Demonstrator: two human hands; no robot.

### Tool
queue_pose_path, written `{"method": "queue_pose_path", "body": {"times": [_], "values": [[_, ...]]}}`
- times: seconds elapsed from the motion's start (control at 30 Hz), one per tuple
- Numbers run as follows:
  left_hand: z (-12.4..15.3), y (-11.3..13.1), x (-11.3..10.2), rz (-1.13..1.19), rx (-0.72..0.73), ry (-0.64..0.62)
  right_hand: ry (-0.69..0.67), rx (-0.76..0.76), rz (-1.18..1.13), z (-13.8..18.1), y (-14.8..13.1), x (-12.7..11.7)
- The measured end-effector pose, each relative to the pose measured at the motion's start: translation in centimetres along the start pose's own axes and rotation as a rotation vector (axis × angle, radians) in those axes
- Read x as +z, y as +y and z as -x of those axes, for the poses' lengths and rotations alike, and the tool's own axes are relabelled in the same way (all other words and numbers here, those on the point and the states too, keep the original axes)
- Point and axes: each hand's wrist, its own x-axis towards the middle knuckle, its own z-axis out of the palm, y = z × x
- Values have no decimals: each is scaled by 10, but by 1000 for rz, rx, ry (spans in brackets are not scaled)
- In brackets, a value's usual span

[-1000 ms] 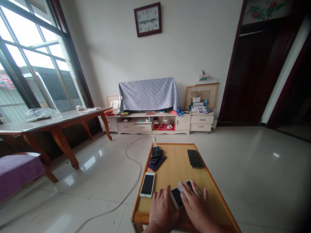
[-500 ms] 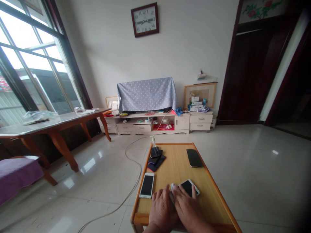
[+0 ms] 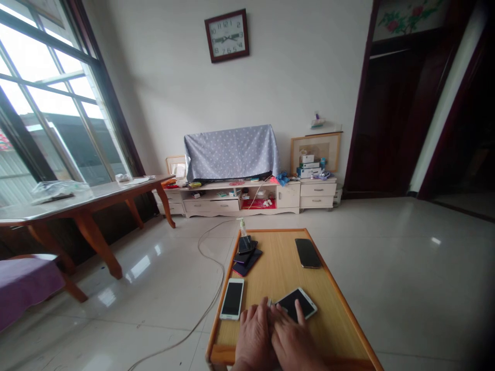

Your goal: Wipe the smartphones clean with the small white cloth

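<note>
My left hand and my right hand are pressed together over the near end of the small wooden table. The fingers of both are closed around something mostly hidden; only a small whitish tip shows between them. One finger of my right hand sticks out over a white phone, which lies tilted with its dark screen up. Left of my left hand lies another white phone, screen up, near the table's left edge.
Several dark phones are piled at the far left of the table, beside a pump bottle. A black phone lies at the far right. A cable runs along the floor. Beyond stands a low cabinet.
My right hand has drawn slightly back and left, so more of the tilted white phone shows. Less of the whitish piece is visible. The view has shifted slightly.
</note>
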Motion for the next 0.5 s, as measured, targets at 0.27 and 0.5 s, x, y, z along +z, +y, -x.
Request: {"method": "queue_pose_path", "body": {"times": [0.27,0.5], "values": [[3,1,5,43,34,103,196,274,229,-6,55,-14],[2,1,-5,26,10,5,6,-86,9,19,12,9]]}}
